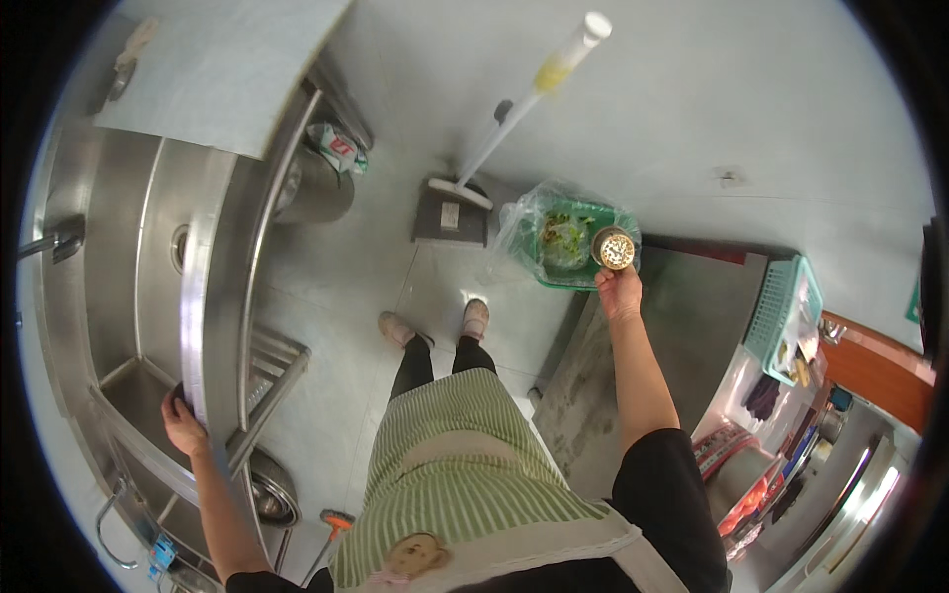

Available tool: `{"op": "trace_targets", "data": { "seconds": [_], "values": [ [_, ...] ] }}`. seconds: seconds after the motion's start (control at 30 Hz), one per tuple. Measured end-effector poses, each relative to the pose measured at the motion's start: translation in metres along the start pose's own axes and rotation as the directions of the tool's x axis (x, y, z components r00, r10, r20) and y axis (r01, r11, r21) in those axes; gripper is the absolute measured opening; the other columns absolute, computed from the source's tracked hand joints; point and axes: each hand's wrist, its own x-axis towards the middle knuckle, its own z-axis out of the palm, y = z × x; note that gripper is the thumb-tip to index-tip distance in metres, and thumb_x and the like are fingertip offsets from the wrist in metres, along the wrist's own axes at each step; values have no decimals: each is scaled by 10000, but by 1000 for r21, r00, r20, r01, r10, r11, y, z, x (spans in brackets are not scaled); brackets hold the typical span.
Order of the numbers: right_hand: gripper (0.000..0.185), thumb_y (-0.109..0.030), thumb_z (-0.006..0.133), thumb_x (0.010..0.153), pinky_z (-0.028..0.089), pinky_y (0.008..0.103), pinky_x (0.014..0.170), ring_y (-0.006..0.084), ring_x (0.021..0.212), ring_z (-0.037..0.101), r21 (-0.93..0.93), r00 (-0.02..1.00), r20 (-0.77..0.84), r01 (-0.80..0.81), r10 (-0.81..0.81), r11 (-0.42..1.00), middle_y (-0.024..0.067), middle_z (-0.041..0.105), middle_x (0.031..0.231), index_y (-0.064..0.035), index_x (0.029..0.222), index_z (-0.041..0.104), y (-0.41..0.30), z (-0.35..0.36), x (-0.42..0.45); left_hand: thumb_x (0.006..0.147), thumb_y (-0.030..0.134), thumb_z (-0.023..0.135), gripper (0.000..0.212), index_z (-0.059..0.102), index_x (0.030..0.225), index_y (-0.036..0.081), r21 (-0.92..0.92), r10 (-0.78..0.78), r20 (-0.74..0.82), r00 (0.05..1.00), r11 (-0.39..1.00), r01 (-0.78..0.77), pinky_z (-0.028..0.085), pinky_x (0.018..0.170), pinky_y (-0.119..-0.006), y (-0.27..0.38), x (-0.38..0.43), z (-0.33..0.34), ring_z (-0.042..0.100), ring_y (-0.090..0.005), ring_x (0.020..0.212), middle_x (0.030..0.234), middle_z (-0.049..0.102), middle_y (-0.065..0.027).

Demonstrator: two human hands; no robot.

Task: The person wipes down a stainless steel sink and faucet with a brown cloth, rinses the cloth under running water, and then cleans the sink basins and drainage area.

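Note:
In my right hand (620, 289) is a small round metal cup with a speckled, perforated-looking face (617, 250), perhaps a sink strainer basket. It is held over the right side of a green waste bin (552, 278). A clear plastic liner (521, 222) hangs over the bin's rim, and leafy green scraps (565, 236) lie inside. My left hand (182, 424) is at the front rim of a stainless steel sink (194, 319), fingers curled towards the basin. Something dark shows at those fingertips; whether the hand holds it is unclear.
A long-handled dustpan (449, 215) stands against the wall. A steel table (686, 319) is on my right, with a turquoise plastic basket (771, 319) beyond. Under the sink counter are a large metal pot (319, 189), a slatted shelf (274, 363) and stacked metal bowls (273, 489).

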Motion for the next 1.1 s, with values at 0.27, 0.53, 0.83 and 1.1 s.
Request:
{"op": "trace_targets", "data": {
  "seconds": [0.27, 0.53, 0.83, 1.1],
  "values": [
    [164, -162, 463, 1036, 459, 273, 635, 123, 697, 504, 197, 996, -16, -83, 88, 977, 23, 589, 928, -61, 1094, 579, 86, -57, 94, 993, 173, 557, 316, 654, 1256, 27, -148, 4, 26, 1000, 989, 0, 468, 978, -319, -49, 10, -13, 637, -195, 1077, 1188, 701, -86],
    [256, -301, 481, 1067, 465, 287, 551, 131, 612, 512, -313, 968, -250, -104, 23, 944, 26, 550, 757, -64, 998, 551, 148, -114, 164, 1001, 223, 536, 355, 651, 1291, 52, -152, -49, 52, 997, 987, 56, 462, 987, -316, -48, 13, -8, 628, -195, 1083, 1203, 692, -82],
    [248, -313, 517, 1049, 518, 301, 578, 116, 629, 541, -378, 949, -305, -199, 82, 904, 15, 556, 767, -71, 1024, 568, 143, -122, 174, 998, 221, 545, 350, 657, 1278, 46, -108, -14, 24, 1000, 994, 17, 475, 966, -303, -62, 13, -16, 645, -191, 1053, 1189, 703, -86],
    [257, -256, 517, 1050, 515, 307, 590, 129, 680, 569, -718, 869, -454, -224, -199, 659, 47, 592, 758, -29, 991, 622, 152, -105, 160, 992, 199, 556, 329, 670, 1256, 39, -152, -36, 28, 999, 988, 40, 482, 962, -318, -34, 13, -15, 649, -193, 1038, 1169, 712, -88]
  ]
}}
